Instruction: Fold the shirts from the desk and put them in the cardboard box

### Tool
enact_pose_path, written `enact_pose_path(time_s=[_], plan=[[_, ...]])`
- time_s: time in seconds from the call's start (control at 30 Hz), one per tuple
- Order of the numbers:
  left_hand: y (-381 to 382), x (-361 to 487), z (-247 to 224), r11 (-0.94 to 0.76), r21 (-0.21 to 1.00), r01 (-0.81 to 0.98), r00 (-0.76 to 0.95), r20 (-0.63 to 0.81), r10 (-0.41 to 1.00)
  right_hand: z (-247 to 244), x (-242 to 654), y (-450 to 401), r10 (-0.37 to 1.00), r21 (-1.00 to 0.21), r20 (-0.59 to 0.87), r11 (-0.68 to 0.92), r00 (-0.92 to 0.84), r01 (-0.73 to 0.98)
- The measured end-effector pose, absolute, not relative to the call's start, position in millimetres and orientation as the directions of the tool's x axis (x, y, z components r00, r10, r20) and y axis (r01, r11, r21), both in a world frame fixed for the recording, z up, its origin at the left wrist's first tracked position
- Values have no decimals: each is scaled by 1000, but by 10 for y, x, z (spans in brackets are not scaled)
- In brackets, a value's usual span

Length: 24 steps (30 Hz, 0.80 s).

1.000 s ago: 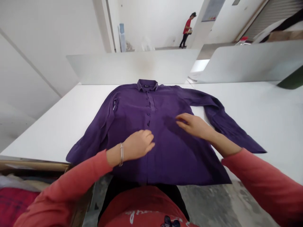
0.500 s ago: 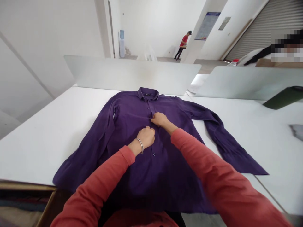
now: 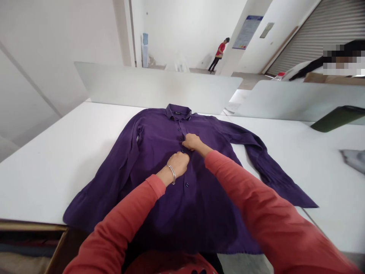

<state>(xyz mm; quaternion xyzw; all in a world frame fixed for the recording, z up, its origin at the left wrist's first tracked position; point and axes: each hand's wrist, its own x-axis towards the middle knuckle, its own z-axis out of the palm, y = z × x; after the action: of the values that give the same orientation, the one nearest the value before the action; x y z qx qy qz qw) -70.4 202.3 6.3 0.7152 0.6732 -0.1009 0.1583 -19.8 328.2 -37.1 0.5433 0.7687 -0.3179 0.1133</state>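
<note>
A purple long-sleeved shirt (image 3: 159, 137) lies front up on the white table, its collar at the far side and its sleeves spread to either side. My left hand (image 3: 179, 163), with a silver bangle at the wrist, is closed on the front placket at mid-chest. Just above it and to the right, my right hand (image 3: 192, 142) pinches the placket edge. Dark buttons show above and between the hands, and another button (image 3: 187, 185) shows below them. The fingertips are partly hidden, so the exact grip on cloth or button is unclear.
Frosted dividers (image 3: 159, 89) line the far table edge. At the right are a dark green bottle-like object (image 3: 338, 118) and a grey cloth (image 3: 353, 160). An open cardboard box (image 3: 57, 251) with folded cloth is at the lower left. Two other people are beyond the dividers.
Both hands stay at the placket; my left hand has shifted slightly right and my right hand slightly up. The shirt lies nearly as before, and the camera view has shifted a little.
</note>
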Motion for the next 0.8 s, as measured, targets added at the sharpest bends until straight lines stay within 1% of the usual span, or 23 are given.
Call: enact_pose_path(time_s=[0.1,0.2,0.27,0.37,0.43,0.5,0.57,0.63,0.7,0.8], plan=[[2039,-755,39,-30,132,991,73,-342,937,-315,-125,3302,748,-434,-544,138,-381,890],[2057,-802,13,-15,197,980,81,-331,940,-210,-51,3332,767,-514,-519,71,-376,855],[2070,-827,-15,18,291,956,76,-309,948,-147,-29,3346,782,-566,-494,43,-380,823],[2087,-857,-63,81,465,882,55,-272,961,-132,-57,3330,789,-663,-479,-37,-386,748],[2095,-874,-79,152,562,813,33,-305,952,-184,-107,3291,782,-704,-489,-91,-387,704],[2099,-886,-76,276,641,716,5,-400,917,-262,-159,3240,770,-712,-506,-118,-389,692],[2101,-891,-64,400,679,615,-16,-497,868,-334,-194,3193,761,-718,-519,-142,-388,682],[2103,-890,-61,472,696,540,-41,-539,841,-377,-203,3162,755,-727,-525,-157,-393,668],[2104,-882,-74,488,712,504,-66,-532,844,-393,-190,3150,749,-740,-523,-161,-407,653],[2103,-866,-110,457,712,533,-84,-494,866,-402,-158,3150,748,-754,-510,-151,-425,640]])
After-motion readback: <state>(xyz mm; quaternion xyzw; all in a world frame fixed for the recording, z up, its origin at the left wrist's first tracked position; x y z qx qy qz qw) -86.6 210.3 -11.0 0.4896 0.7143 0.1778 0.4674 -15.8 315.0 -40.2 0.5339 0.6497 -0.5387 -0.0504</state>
